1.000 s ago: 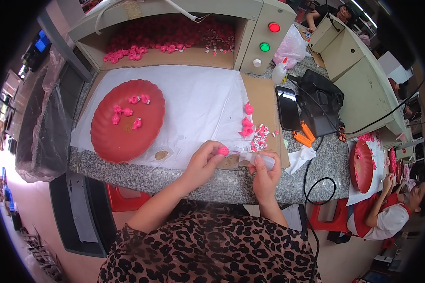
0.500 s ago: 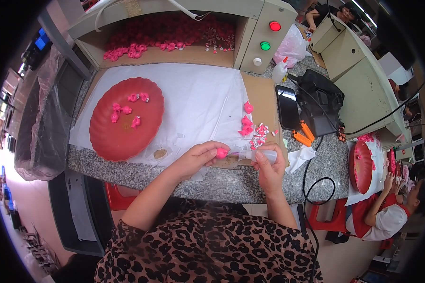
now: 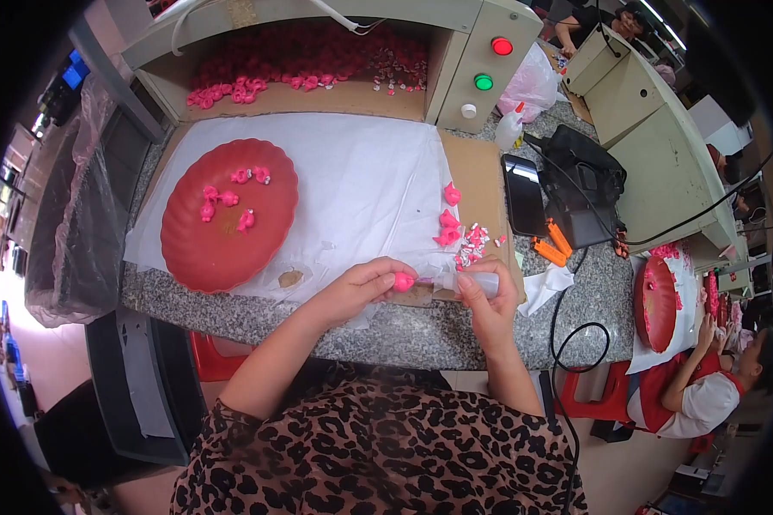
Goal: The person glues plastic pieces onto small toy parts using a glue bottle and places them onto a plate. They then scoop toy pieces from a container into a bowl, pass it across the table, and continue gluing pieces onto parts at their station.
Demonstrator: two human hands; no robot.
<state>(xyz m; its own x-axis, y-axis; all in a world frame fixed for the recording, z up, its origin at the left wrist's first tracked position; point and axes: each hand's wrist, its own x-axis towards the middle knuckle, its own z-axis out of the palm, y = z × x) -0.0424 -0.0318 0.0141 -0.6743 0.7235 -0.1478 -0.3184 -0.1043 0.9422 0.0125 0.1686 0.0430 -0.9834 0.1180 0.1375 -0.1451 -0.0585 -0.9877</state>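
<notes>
My left hand (image 3: 368,285) pinches a small pink plastic figure piece (image 3: 403,281) between thumb and fingertips, above the front edge of the worktop. In my right hand (image 3: 488,296) is a translucent squeeze bottle (image 3: 481,284), lying nearly level with its thin nozzle pointing left. The nozzle tip is at the pink piece; whether they touch I cannot tell. Just beyond the bottle lie a pile of tiny white-and-pink parts (image 3: 474,244) and a few loose pink pieces (image 3: 448,228). A red scalloped plate (image 3: 199,266) on the left carries several pink pieces.
White paper (image 3: 361,180) covers the granite worktop (image 3: 386,333). Behind it, a cabinet opening holds many pink pieces (image 3: 240,89). To the right are a phone (image 3: 524,196), black bag (image 3: 582,176), orange clips (image 3: 550,249), glue bottle (image 3: 509,129) and hanging cable (image 3: 561,343). A co-worker (image 3: 696,390) sits farther right.
The squeeze bottle has shifted slightly, its nozzle now closer to the pink piece. My left hand stays in nearly the same spot.
</notes>
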